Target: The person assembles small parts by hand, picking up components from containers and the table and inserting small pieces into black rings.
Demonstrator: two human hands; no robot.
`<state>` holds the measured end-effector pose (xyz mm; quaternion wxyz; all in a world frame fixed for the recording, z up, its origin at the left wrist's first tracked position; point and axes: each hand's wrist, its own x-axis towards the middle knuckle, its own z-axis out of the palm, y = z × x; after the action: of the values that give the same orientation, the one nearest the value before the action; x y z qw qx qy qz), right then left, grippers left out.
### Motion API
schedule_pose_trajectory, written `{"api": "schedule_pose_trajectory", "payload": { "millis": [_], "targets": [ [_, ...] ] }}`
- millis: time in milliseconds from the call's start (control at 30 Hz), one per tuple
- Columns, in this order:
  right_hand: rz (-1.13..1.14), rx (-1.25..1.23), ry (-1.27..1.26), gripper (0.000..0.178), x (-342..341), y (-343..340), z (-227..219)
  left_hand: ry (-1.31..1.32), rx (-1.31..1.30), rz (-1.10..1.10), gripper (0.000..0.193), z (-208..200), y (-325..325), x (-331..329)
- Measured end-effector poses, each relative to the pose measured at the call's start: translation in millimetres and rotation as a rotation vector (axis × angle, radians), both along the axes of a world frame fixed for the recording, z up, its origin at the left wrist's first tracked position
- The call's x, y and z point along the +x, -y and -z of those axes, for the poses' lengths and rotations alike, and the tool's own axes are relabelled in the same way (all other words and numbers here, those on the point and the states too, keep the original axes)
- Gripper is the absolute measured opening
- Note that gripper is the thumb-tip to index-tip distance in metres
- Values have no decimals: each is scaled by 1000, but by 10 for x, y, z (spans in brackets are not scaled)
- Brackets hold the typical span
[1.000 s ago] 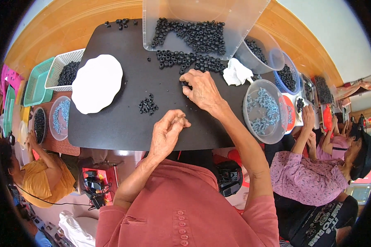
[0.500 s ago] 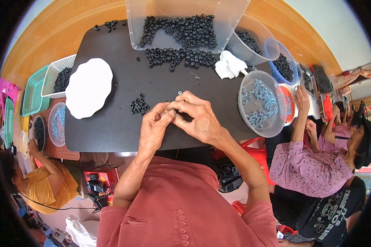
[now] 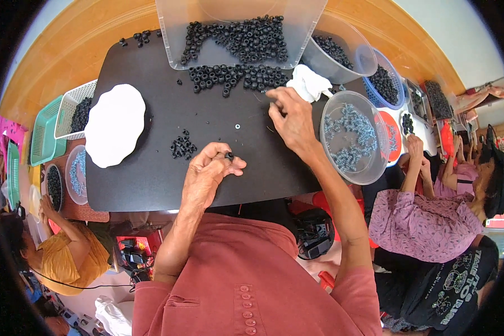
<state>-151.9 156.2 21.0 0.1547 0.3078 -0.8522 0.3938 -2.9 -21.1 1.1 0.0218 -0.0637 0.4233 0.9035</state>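
Note:
My left hand (image 3: 213,168) pinches a small round black bead-like piece (image 3: 229,155) between thumb and fingers above the near part of the dark table. Farther off and to the right, my right hand (image 3: 292,119) reaches over the tabletop with bent fingers. Its thumb and index tip are apart, and nothing shows between them. Beside those fingertips lies a tiny coil-like metal piece (image 3: 264,91). A small pale ring (image 3: 237,126) rests beyond my left hand. Left of it is a small heap of black pieces (image 3: 183,145).
A clear plastic bin (image 3: 171,47) with black pieces stands at the back, more spilling before it. On the right are a white cloth (image 3: 308,83) and a clear round tub (image 3: 331,120) of blue-grey pieces. A white scalloped plate (image 3: 116,126) lies left. Other people work at both sides.
My hands have separated: the right has moved forward and right toward the tiny metal piece. The left stays near the table's front, with the black piece now visible in its fingers.

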Motion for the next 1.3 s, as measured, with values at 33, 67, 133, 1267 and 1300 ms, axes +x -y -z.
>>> {"api": "schedule_pose_trajectory", "payload": {
  "millis": [33,67,133,1267,1300],
  "targets": [
    [-16,28,43,24,-60,28,1,0,0,-1,14,13,2,-3],
    [-17,29,43,24,-119,45,27,-6,19,8,14,37,6,-8],
    [30,157,-62,24,-216,82,82,-12,37,3,14,48,2,0],
    [-386,-229,338,16,776,249,-107,-23,-181,-95,14,60,-71,41],
    [-384,-270,346,16,787,254,-80,-15,-221,-91,14,46,-67,46]
  ]
}}
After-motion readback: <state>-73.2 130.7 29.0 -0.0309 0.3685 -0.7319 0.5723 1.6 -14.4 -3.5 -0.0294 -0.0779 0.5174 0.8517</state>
